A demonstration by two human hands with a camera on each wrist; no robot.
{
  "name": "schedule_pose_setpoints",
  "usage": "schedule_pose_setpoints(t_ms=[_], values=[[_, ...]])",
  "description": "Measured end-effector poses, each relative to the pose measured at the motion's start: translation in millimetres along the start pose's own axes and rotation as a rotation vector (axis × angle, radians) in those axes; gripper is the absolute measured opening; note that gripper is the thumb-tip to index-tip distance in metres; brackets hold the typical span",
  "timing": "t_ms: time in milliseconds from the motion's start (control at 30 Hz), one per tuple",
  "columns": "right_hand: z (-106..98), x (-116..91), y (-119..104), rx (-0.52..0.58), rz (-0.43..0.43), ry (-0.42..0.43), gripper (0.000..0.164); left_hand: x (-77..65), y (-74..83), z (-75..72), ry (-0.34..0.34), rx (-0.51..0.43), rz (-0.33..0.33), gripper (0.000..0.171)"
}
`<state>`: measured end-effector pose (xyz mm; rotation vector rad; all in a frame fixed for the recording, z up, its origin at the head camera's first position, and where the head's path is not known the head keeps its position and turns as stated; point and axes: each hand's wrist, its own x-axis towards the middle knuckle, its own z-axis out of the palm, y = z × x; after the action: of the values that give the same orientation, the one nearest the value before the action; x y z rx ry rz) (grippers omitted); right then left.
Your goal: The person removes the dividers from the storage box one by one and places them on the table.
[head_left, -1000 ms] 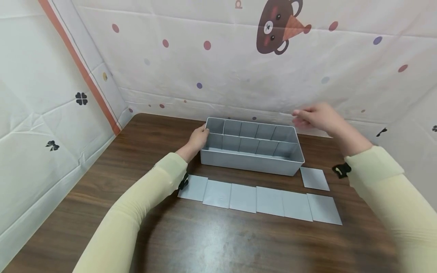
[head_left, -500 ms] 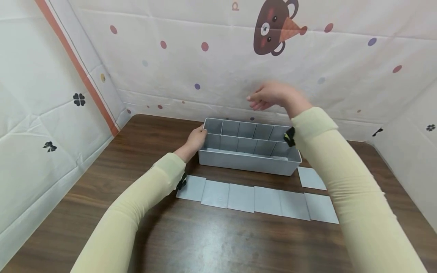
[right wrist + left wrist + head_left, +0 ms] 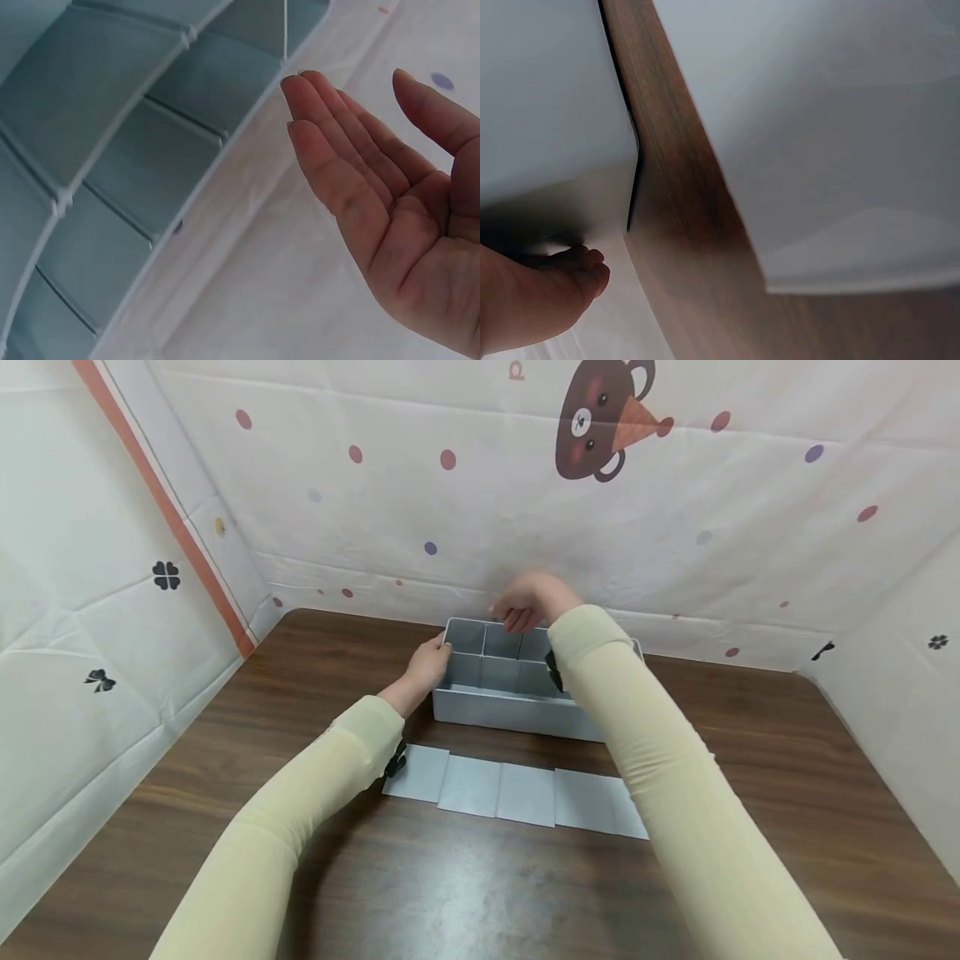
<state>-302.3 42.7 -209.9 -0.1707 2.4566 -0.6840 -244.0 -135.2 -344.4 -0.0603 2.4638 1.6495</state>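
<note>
A long grey divided storage box [image 3: 487, 708] stands near the table's back edge, with two rows of compartments. At its left end my left hand [image 3: 427, 667] grips the wall, thumb at the rim. In the left wrist view that hand [image 3: 544, 300] lies against the box's outer side [image 3: 547, 97], its fingertips partly in shadow. My right hand [image 3: 528, 600] hovers over the box's back rim and holds nothing. The right wrist view shows its palm [image 3: 390, 217] facing the camera, fingers loosely bent and thumb apart, beside the compartments [image 3: 142, 157]. My right forearm hides the box's right part.
Several flat grey panels [image 3: 468, 785] lie in a row on the brown wooden table [image 3: 360, 877] in front of the box. The right sleeve covers the row's right end. A patterned white cloth [image 3: 360, 518] hangs behind the table.
My right hand has swung left from beyond the box's right end, first rising, then lowering to the back rim. The left hand keeps its grip, and the box stays in place.
</note>
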Motion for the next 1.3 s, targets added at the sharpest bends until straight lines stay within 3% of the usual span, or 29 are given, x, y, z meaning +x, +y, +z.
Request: schedule_pose_setpoints(t_ms=[467, 533, 800, 1033, 1300], values=[[28.4, 24.8, -14.8, -0.074, 0.081, -0.039, 0.026, -2.2, 2.9, -2.6, 0.001, 0.006, -0.035, 0.055], [31.8, 28.5, -14.8, -0.066, 0.091, -0.041, 0.033, -1.3, 2.8, -2.0, -0.001, 0.008, -0.039, 0.054], [39.0, 34.9, -16.2, -0.015, 0.116, -0.048, 0.033, -0.4, 3.5, 0.9, 0.002, -0.005, -0.029, 0.054], [43.4, 30.8, -21.4, -0.02, 0.115, 0.011, 0.031, -0.9, 4.5, 0.2, 0.003, -0.019, -0.026, 0.054], [54.5, 28.7, -22.9, -0.183, 0.049, 0.113, 0.027, -1.1, 2.1, 0.7, -0.002, -0.031, -0.032, 0.054]])
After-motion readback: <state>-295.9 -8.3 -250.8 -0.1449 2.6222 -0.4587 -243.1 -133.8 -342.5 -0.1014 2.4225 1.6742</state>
